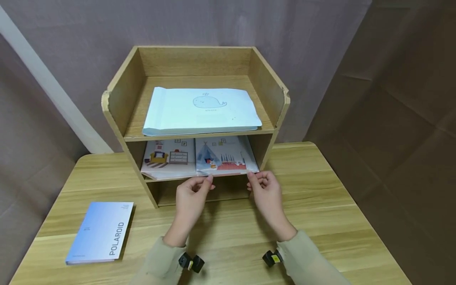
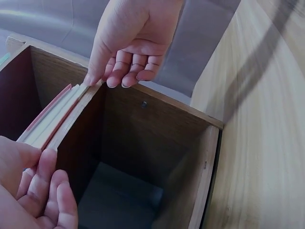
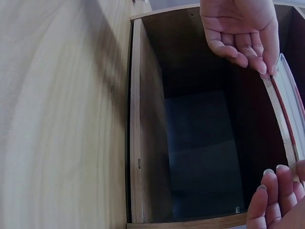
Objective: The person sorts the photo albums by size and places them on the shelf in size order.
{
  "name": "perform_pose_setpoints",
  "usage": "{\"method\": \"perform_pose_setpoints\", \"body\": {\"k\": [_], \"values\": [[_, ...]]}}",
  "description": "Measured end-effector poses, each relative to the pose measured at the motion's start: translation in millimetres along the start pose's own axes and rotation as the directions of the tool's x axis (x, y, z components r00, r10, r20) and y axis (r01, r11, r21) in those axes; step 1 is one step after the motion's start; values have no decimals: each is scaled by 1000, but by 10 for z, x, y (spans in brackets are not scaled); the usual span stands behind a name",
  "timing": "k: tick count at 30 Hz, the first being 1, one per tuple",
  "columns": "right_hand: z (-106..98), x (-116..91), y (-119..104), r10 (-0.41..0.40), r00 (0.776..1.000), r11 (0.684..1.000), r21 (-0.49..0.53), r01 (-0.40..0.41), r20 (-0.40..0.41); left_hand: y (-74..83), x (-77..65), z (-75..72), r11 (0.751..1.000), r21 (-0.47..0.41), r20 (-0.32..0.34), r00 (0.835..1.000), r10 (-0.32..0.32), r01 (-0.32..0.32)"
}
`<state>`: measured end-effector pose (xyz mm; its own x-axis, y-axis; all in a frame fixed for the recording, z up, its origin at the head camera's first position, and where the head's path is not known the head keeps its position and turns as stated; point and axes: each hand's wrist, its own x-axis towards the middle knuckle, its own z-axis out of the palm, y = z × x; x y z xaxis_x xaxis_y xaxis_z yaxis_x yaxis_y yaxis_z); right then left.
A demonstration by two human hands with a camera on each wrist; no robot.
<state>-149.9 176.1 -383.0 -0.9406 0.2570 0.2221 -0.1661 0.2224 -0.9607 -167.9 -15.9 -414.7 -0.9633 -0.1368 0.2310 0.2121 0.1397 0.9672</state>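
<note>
An open picture book (image 1: 228, 156) lies on the middle shelf of a wooden desk rack, with drawn furniture on its left page and a tent on its right. Its page edges (image 2: 50, 121) and red cover edge show along the shelf front. My left hand (image 1: 192, 196) pinches the book's front edge near the middle, thumb on top and fingers bent below. At the front right corner, my right hand (image 1: 267, 194) holds the edge between thumb and curled fingers. In the right wrist view, the right hand (image 3: 281, 202) is partly cut off by the frame.
A white whale-printed packet (image 1: 203, 111) lies on the rack's top shelf (image 1: 196, 81). Below the book is a lower compartment (image 3: 200, 143). A blue-and-white book marked POLAROID (image 1: 99, 231) sits on the table (image 1: 231, 253) at left. Grey curtains (image 1: 199, 23) hang behind.
</note>
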Motion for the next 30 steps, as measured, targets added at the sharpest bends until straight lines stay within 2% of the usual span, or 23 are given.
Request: {"method": "perform_pose_setpoints", "body": {"k": [4,8,12,20,30], "values": [[-2,-31,35,-1,1000,1000,5,1,18,138,-82,-58,999,-15,68,997,-36,37],[1,-88,56,17,998,1000,-22,-16,59,295,-200,-164,997,-21,151,986,-64,68],[11,-137,76,30,995,999,-41,-26,98,280,-257,-253,996,-34,196,978,-71,79],[100,-212,176,36,982,999,-7,-36,187,-151,-309,-436,996,39,212,974,-83,77],[347,-326,294,55,959,998,-32,-48,279,-363,-423,-843,977,176,199,967,-159,124]]}}
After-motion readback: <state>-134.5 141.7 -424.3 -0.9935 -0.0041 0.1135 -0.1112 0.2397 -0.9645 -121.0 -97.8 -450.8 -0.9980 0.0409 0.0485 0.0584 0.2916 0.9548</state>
